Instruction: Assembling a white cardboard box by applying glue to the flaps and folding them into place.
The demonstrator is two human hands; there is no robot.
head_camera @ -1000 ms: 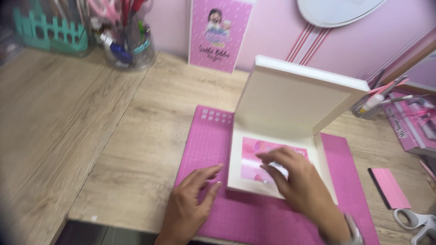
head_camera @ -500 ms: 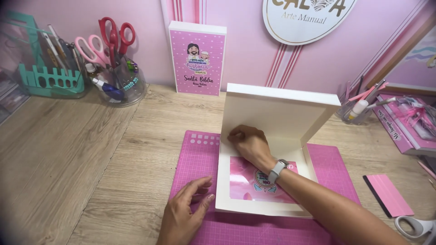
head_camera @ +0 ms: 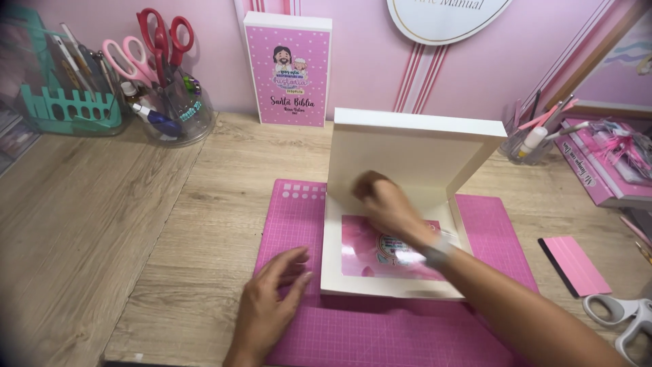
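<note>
A white box [head_camera: 353,272] with its lid [head_camera: 414,153] standing upright lies open on a pink cutting mat [head_camera: 401,333]. A pink printed picture [head_camera: 380,255] lies in its base. My right hand [head_camera: 384,202] reaches into the box at the back left, near the fold of the lid, fingers curled and blurred. My left hand [head_camera: 272,299] rests flat on the mat, fingers spread, touching the box's left front edge. Neither hand holds anything.
A clear jar [head_camera: 166,109] with scissors and pens and a teal organizer [head_camera: 64,102] stand at the back left. A pink book [head_camera: 288,68] leans on the wall. A pink scraper [head_camera: 577,265], white scissors [head_camera: 625,316], a pen cup [head_camera: 530,139] and pink boxes [head_camera: 604,170] sit to the right.
My right hand has moved from the picture at the box's front up to the back left by the lid. The left hand stays on the mat. The view has tilted upward.
</note>
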